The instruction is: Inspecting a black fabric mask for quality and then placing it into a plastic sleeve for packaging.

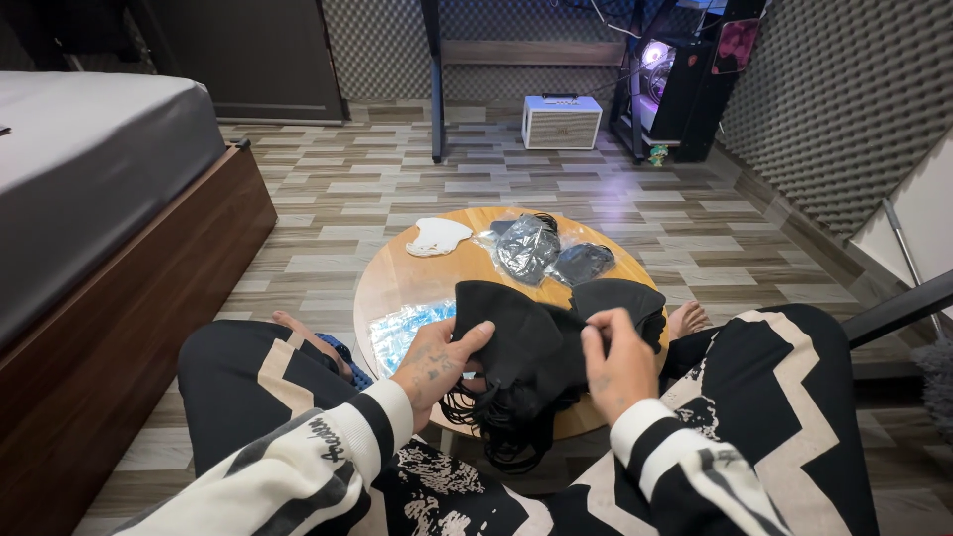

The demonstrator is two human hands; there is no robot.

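A stack of black face masks [526, 342] is held over the near edge of a small round wooden table [397, 283], gripped between both hands of a seated person. The left hand [437, 362] is closed on the stack's left side, thumb laid across the top mask; the right hand [615, 362] is pinched on the upper layer at the right, fingers curled. Black ear loops [496, 427] are seen hanging in a tangle below the stack.

The step in hand is judged to be the separating of one mask from the bundle; a clean peel of the top layer, with the loops kept from snagging, would be called for next.

On the table, two clear plastic sleeves holding dark masks [541, 253] are laid beyond the hands, near the far rim. A single white mask [437, 236] is set at the far left edge, apart from them. A crumpled clear wrapper with a blue tint [402, 333] lies just left of the left hand. No label can be made out on any package.

Beyond, a white box-shaped speaker [561, 121] stands on the floor, and a bed [89, 159] is placed at the left.
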